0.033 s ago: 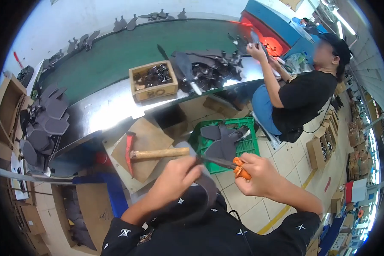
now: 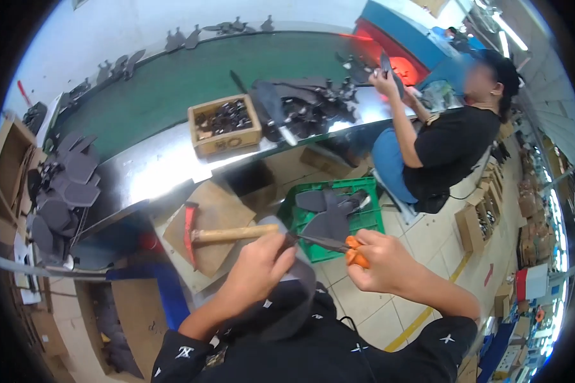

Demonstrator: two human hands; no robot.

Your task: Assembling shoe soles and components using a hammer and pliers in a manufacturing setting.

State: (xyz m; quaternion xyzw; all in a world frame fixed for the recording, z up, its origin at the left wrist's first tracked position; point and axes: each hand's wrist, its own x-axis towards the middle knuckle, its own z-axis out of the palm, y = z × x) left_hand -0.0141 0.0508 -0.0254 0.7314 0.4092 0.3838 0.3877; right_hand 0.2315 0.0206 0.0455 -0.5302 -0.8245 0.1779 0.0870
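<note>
My left hand (image 2: 262, 265) is closed on a dark grey curved sole (image 2: 300, 300), which hangs down in front of my shirt and is blurred. My right hand (image 2: 383, 262) grips long-nose pliers (image 2: 326, 242) with orange handles. Their narrow dark jaws point left and meet the sole's upper end beside my left fingertips. What the tip grips is too small to make out. A hammer (image 2: 233, 232) with a red head and wooden handle lies on a brown sheet (image 2: 217, 198), just beyond my left hand.
A green crate (image 2: 374, 207) with grey soles stands ahead. On the metal-edged bench, a wooden box (image 2: 227, 143) of small dark parts sits beside dark straps (image 2: 313, 105). Stacked soles (image 2: 76, 166) are at left. A co-worker (image 2: 460, 140) sits at right holding a sole.
The whole view has shifted slightly to the left. The sole under my left hand has swung a little, while both hands keep their hold.
</note>
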